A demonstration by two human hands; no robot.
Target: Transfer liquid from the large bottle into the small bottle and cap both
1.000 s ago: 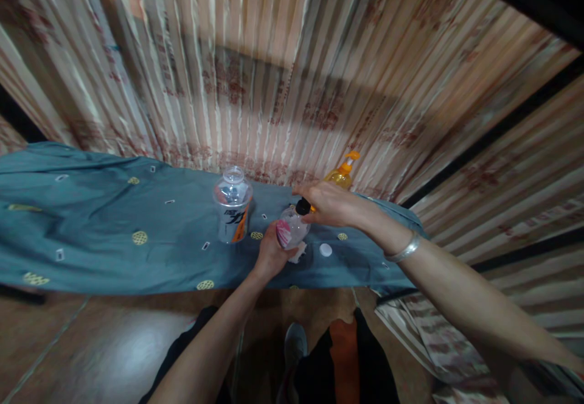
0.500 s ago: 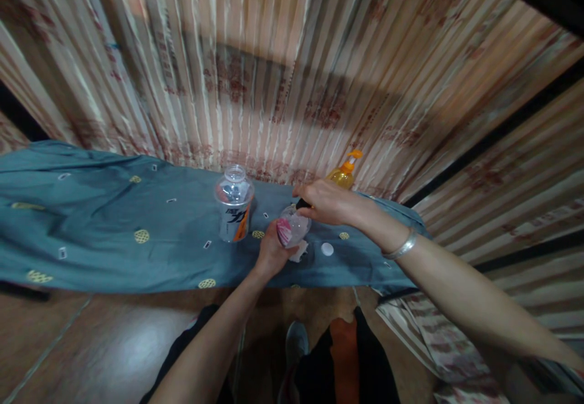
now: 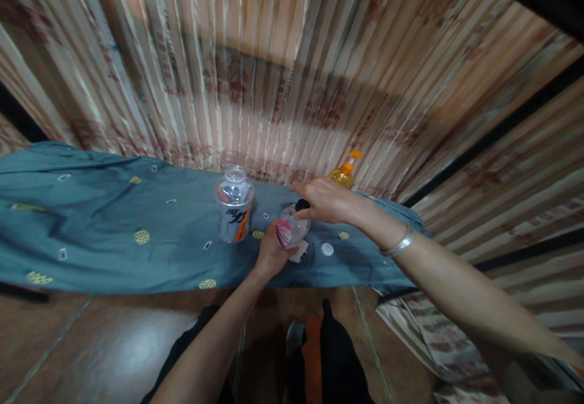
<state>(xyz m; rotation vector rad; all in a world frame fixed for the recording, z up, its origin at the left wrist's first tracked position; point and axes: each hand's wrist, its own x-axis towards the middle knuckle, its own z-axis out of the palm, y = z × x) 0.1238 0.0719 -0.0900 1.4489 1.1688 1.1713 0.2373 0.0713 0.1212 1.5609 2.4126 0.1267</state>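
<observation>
My left hand point(image 3: 270, 252) grips a small clear bottle point(image 3: 292, 229) with a pink label, holding it upright on the blue-grey patterned cloth point(image 3: 114, 227). My right hand point(image 3: 326, 202) is closed over the bottle's black cap point(image 3: 302, 205) at its top. A silver bangle point(image 3: 400, 243) sits on my right wrist. A white cap point(image 3: 326, 249) lies on the cloth just right of the small bottle.
A larger clear open bottle point(image 3: 234, 204) with an orange and black label stands left of my hands. An orange pump bottle point(image 3: 343, 173) stands behind my right hand by the striped curtain point(image 3: 292, 69). The cloth's front edge drops to a brown floor point(image 3: 91, 349).
My right hand has shifted slightly on the black cap, covering more of it. Both bottles stay in place. My legs below have moved.
</observation>
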